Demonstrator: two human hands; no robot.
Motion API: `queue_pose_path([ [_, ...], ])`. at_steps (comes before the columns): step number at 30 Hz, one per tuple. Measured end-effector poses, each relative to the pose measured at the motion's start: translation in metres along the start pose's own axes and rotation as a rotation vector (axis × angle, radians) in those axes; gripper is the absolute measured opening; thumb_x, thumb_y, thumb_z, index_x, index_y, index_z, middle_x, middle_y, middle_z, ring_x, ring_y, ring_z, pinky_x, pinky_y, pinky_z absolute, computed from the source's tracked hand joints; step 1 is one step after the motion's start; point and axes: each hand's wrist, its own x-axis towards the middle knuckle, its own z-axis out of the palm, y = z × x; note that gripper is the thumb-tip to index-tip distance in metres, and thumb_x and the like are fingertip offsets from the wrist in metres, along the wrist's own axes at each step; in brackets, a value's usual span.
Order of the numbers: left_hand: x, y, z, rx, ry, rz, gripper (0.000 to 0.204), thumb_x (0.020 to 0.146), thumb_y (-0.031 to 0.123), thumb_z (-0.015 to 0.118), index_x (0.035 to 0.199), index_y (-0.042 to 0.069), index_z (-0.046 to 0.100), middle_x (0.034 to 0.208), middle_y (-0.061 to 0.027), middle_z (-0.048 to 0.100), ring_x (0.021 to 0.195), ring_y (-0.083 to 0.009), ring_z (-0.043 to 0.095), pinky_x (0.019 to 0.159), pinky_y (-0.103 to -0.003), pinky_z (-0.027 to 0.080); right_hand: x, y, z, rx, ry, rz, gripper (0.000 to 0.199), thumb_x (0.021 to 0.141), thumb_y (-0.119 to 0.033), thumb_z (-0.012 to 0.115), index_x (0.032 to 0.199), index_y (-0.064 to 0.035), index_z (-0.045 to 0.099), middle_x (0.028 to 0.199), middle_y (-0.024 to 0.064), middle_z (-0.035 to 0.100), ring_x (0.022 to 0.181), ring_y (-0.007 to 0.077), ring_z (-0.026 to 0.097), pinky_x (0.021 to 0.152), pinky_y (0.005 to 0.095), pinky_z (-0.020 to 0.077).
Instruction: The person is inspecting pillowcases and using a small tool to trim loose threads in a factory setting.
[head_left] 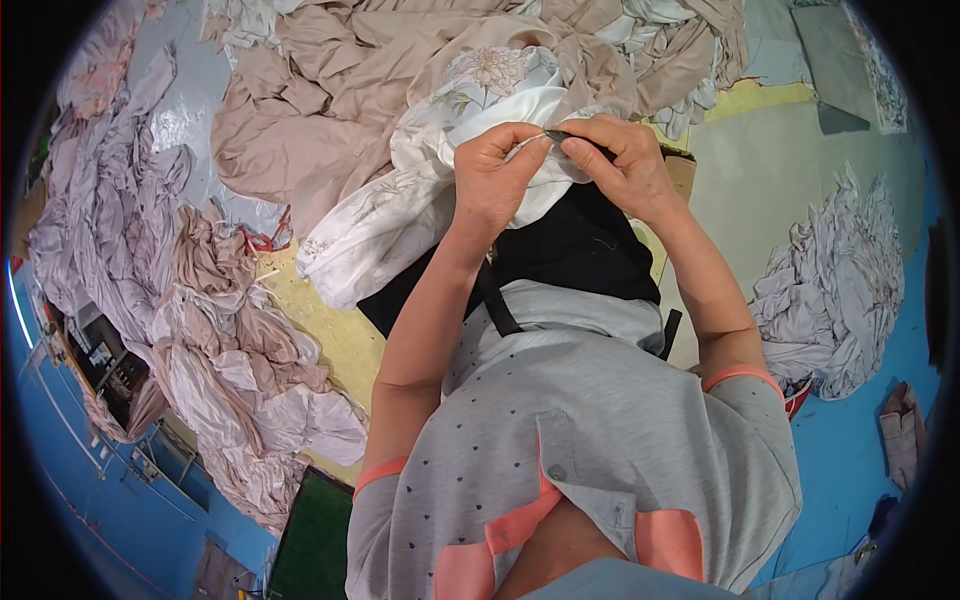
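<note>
A white cloth with a printed flower pattern [530, 105] hangs over my lap and runs up onto the heap beyond it. My left hand [497, 178] is closed, pinching a thin edge of this cloth between thumb and fingertips. In my right hand [628, 165] is a small dark pointed tool [556, 134], its tip meeting the pinched edge. The fingers hide most of the tool, so its exact kind does not show. Both hands meet above a black cloth [575, 250] lying across my lap.
A large beige fabric heap [340, 90] fills the far side. Pale crumpled cloths pile up at the left [110, 220], at the near left [250, 370] and at the right [835, 290]. A grey-green flat surface [760, 180] extends to the right. Blue floor [830, 480] shows beyond.
</note>
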Motion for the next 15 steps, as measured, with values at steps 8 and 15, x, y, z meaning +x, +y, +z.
queue_pose_path([
  [8, -0.0002, -0.0011, -0.0007, 0.01, 0.002, -0.009, 0.011, 0.084, 0.004, 0.068, 0.092, -0.002, 0.069, 0.083, 0.0001, 0.065, 0.075, -0.0042, 0.055, 0.068, -0.02, 0.044, 0.0001, 0.0028, -0.0022, 0.005, 0.008, 0.001, 0.018, 0.088, -0.012, 0.063, 0.1, 0.0004, 0.068, 0.075, 0.0081, 0.063, 0.065, 0.0142, 0.056, 0.059, 0.0263, 0.0431],
  [15, -0.0013, -0.0032, -0.0016, 0.002, 0.02, 0.037, 0.011, 0.084, 0.006, 0.067, 0.091, -0.002, 0.069, 0.08, 0.0006, 0.066, 0.075, -0.004, 0.055, 0.068, -0.02, 0.045, -0.0007, 0.0041, 0.0009, 0.281, 0.112, 0.121, 0.019, 0.089, -0.012, 0.064, 0.102, 0.0013, 0.067, 0.079, 0.0005, 0.063, 0.071, 0.006, 0.052, 0.062, 0.0225, 0.0412],
])
